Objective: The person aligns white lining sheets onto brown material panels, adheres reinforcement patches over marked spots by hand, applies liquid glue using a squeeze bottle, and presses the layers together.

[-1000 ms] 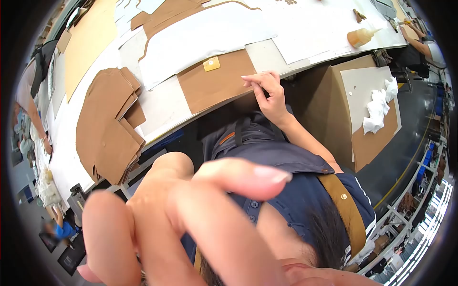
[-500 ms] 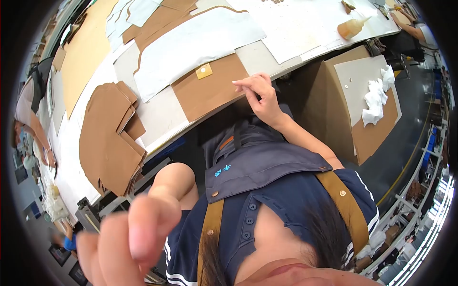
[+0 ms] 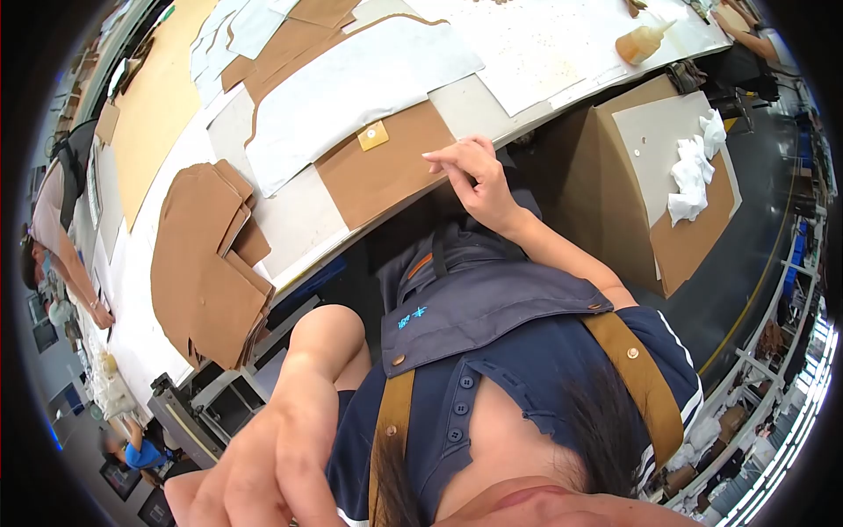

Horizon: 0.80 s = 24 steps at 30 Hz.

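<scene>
My right hand (image 3: 475, 182) is at the table's front edge, beside the brown sheet (image 3: 378, 176). Its fingers are loosely bent, with nothing visible in them. A small yellow square (image 3: 373, 135) with a white dot lies on that sheet, next to the large white piece (image 3: 325, 105). Close to the camera at the lower left is my left hand (image 3: 255, 470), knuckles up; the frame's bottom edge cuts off most fingertips, and whatever it may hold is hidden. Beyond it, a stack of brown cut pieces (image 3: 206, 263) rests on the table.
A bottle of amber liquid (image 3: 641, 42) stands at the table's back right. Below it is a cardboard box (image 3: 606, 176) beside a board with crumpled white paper (image 3: 691, 180). Metal framework (image 3: 189, 422) juts out at lower left. Other people (image 3: 66, 237) work at the sides.
My left hand has dropped from in front of the camera towards the bottom edge, uncovering the apron and shirt. The view has shifted slightly; my right hand keeps its pose by the table edge.
</scene>
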Each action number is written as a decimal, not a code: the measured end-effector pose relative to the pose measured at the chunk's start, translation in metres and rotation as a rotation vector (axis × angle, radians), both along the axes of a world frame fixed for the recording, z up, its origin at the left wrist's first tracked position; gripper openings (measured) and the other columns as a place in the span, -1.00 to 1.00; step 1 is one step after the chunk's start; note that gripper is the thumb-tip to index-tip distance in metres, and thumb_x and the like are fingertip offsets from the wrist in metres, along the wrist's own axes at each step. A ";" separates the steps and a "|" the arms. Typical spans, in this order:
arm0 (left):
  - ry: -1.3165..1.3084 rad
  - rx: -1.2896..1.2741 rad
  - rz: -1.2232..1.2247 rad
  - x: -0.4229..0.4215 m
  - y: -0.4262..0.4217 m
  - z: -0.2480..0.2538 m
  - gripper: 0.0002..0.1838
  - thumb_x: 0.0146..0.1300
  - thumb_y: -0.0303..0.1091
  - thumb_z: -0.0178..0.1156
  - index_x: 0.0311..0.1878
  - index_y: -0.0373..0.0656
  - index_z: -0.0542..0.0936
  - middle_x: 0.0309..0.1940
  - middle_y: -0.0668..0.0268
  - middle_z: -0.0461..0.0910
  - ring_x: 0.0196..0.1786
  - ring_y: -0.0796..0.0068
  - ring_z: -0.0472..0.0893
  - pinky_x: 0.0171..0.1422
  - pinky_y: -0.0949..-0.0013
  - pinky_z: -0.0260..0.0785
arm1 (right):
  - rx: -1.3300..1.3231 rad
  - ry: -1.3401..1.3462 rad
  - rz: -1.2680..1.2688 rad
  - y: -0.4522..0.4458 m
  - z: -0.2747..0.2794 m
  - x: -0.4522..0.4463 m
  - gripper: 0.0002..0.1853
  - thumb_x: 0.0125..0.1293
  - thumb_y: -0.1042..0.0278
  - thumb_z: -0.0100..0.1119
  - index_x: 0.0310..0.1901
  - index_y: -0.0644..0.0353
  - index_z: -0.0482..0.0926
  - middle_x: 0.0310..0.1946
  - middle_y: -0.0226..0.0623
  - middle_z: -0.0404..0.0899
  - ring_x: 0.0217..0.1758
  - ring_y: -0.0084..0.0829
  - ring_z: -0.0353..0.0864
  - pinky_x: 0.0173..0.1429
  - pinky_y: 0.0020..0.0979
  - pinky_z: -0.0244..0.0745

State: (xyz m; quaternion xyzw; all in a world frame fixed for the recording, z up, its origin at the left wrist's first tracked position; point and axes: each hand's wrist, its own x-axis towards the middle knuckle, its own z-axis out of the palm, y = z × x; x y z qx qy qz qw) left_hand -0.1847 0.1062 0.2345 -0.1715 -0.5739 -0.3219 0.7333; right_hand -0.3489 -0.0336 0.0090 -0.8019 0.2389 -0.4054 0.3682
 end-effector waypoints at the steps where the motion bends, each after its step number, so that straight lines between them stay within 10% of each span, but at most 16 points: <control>1: -0.017 -0.038 0.081 0.001 -0.001 -0.003 -0.81 0.54 -0.41 0.14 0.11 -0.06 0.67 0.28 0.43 0.59 0.35 0.51 0.55 0.42 0.35 0.45 | 0.000 0.002 0.001 0.000 0.000 0.000 -0.69 0.42 0.65 0.10 0.03 0.07 0.73 -0.30 -0.51 0.72 -0.18 -0.53 0.65 0.32 -0.35 0.23; 4: -0.050 -0.169 0.365 0.004 -0.007 -0.013 -0.81 0.53 -0.43 0.15 0.09 -0.07 0.68 0.27 0.43 0.60 0.34 0.50 0.55 0.39 0.38 0.47 | 0.002 0.003 0.010 0.000 0.001 0.001 -0.69 0.41 0.66 0.11 0.03 0.08 0.73 -0.29 -0.49 0.72 -0.17 -0.51 0.66 0.32 -0.34 0.24; 8: -0.115 0.121 -0.053 0.008 -0.002 0.020 -0.80 0.52 -0.46 0.14 0.07 -0.05 0.69 0.25 0.44 0.61 0.34 0.51 0.55 0.36 0.41 0.51 | -0.062 -0.018 0.018 -0.006 0.005 0.009 -0.74 0.34 0.65 0.17 -0.03 0.12 0.70 -0.31 -0.44 0.69 -0.15 -0.38 0.66 0.21 -0.29 0.39; 19: 0.167 0.024 0.085 0.008 0.043 -0.010 -0.75 0.27 -0.75 0.11 -0.12 -0.17 0.41 -0.03 0.33 0.44 0.05 0.37 0.55 0.21 0.19 0.59 | -0.409 0.203 0.144 -0.050 -0.012 0.077 -0.75 0.28 0.50 0.34 -0.01 0.28 0.64 -0.03 -0.24 0.67 0.07 -0.19 0.65 0.18 -0.24 0.59; 24: 0.063 -0.137 0.277 0.011 0.004 -0.008 -0.87 0.46 -0.50 0.15 -0.05 -0.09 0.65 0.14 0.42 0.62 0.22 0.47 0.61 0.31 0.39 0.54 | -0.566 0.310 0.175 -0.061 -0.024 0.089 -0.77 0.26 0.43 0.36 -0.08 0.30 0.64 -0.07 -0.27 0.67 0.04 -0.24 0.65 0.11 -0.28 0.62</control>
